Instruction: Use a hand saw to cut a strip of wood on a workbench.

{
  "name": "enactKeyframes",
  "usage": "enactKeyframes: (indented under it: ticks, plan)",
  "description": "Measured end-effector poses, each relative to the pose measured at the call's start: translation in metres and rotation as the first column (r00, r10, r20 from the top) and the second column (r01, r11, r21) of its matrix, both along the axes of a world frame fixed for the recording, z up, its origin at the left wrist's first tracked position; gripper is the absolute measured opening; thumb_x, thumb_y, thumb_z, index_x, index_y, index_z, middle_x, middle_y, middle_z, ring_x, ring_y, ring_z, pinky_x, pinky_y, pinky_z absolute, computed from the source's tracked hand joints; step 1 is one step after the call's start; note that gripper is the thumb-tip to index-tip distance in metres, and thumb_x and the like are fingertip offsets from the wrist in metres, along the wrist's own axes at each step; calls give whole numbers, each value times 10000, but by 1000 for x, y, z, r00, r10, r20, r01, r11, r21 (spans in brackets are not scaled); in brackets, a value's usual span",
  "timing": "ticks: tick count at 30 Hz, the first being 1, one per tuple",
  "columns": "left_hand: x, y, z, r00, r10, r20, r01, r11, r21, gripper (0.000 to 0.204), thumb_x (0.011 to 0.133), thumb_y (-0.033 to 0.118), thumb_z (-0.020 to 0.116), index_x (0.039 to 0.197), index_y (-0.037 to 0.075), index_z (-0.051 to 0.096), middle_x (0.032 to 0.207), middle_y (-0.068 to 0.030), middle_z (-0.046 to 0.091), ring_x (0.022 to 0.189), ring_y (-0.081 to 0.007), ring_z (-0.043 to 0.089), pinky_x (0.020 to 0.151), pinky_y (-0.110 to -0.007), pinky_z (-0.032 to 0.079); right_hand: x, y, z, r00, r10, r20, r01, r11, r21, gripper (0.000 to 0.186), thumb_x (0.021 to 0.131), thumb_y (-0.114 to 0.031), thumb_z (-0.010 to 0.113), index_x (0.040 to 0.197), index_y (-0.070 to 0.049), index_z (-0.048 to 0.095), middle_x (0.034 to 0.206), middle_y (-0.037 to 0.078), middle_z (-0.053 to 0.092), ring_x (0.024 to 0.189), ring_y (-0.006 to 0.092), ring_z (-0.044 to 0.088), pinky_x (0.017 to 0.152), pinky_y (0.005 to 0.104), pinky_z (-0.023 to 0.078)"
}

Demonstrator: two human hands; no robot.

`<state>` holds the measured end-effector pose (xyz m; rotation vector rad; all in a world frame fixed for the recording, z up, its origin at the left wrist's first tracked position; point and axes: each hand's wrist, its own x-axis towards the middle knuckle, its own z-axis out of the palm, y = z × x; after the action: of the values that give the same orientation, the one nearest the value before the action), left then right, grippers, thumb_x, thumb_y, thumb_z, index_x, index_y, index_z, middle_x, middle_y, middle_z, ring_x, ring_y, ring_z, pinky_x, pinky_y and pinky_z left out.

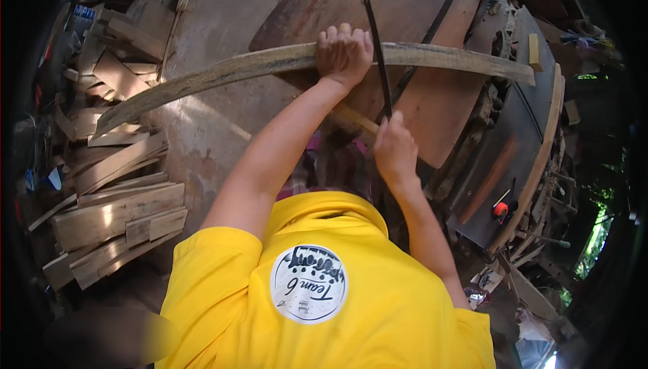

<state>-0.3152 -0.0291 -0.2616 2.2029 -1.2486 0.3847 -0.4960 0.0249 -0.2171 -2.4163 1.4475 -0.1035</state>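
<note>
A long, curved wooden plank (266, 60) lies crosswise in front of me, bowed upward in its middle. My left hand (343, 58) is closed over the plank near its centre, fingers wrapped over the far edge. Lower and to the right, my right hand (397, 145) is closed round the near end of a long, narrow black bar (378, 48). The bar slants up across the plank just right of my left hand; whether it touches the wood I cannot tell. A pale wooden stick (356, 119) ends beside my right fingers, its other part in shadow.
Wood offcuts (118, 217) pile up on the left. A wide brown board (442, 122) lies beneath the plank, with another dark strip (445, 11) across it. On the right stands a dark panel (496, 173) with a red-orange tape measure (501, 212) on it.
</note>
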Motion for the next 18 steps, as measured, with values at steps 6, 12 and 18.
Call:
enactKeyframes:
  ticks: [6,12,18]
  plan:
    - [0,-2,-9,1000,-4,-1,4,1000,-13,267,885,293,542,715,108,632,762,-104,618,761,-300,597,730,-431,436,26,-31,6,997,75,37,-75,997,-13,218,968,-231,459,948,-14,469,727,273,646,719,455,648,668,551,513]
    - [0,0,-11,999,35,40,-34,999,-28,267,882,295,540,708,111,624,759,-104,625,760,-301,602,728,-433,438,23,-21,20,998,48,-50,-46,998,36,240,974,-246,439,941,-12,478,763,276,654,759,457,653,703,539,517]
    - [0,1,-10,999,39,23,-38,999,-29,241,878,280,554,708,120,617,767,-96,623,770,-293,600,731,-433,434,24,-19,6,999,31,-35,-27,996,87,238,971,-243,441,947,-8,468,772,282,656,779,465,653,708,553,515]
